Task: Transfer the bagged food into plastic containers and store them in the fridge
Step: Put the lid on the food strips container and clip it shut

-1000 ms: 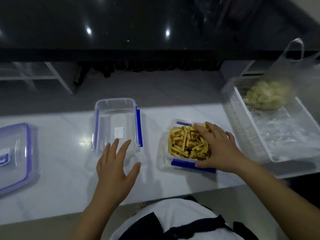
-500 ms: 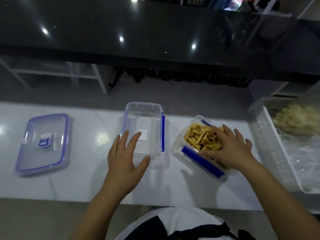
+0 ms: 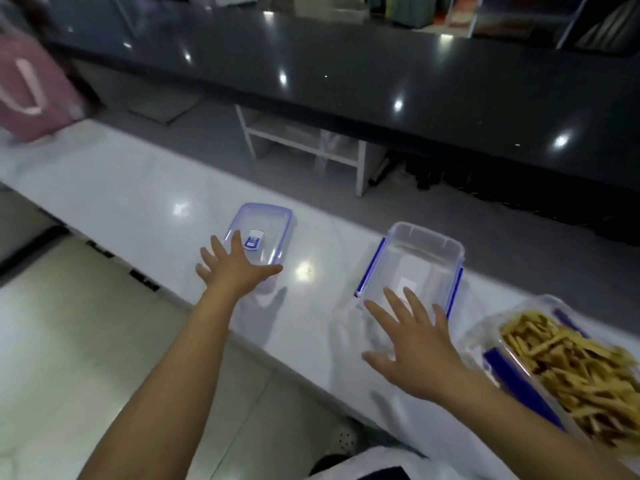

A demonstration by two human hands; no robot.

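Leftmost, a pink bag (image 3: 31,95) sits blurred in the upper left of the frame on the white table (image 3: 131,181). Near centre, the left hand (image 3: 232,268), fingers spread flat, rests over the near end of a clear lid (image 3: 266,230) with a blue rim. Right of it, the right hand (image 3: 412,348), also spread and holding nothing, hovers by the empty container (image 3: 420,261). At lower right, 1 filled container (image 3: 568,365) holds yellow food sticks
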